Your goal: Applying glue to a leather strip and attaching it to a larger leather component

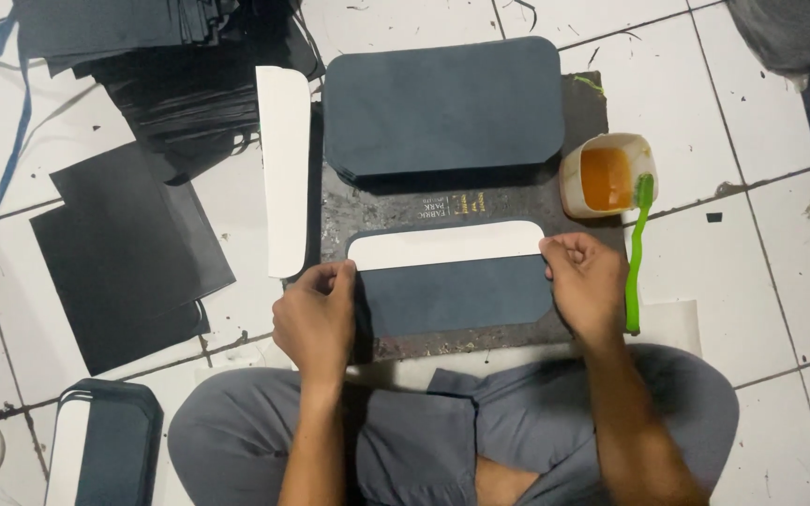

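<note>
A dark blue rounded sheet [452, 295] lies on a dark work board [386, 211] in front of my knees. A white strip [447, 245] covers its upper part. My left hand [316, 319] pinches the left end of the sheet and strip. My right hand [585, 281] pinches the right end. Both sets of fingers are closed on the edges. Behind, a stack of the same dark blue sheets [442, 103] rests on the board.
A loose white strip [285, 169] lies at the board's left edge. A cup of orange glue [607, 175] and a green toothbrush [637, 253] sit to the right. Black sheets [124, 253] and piles [161, 56] lie at left, finished pieces [105, 450] at lower left.
</note>
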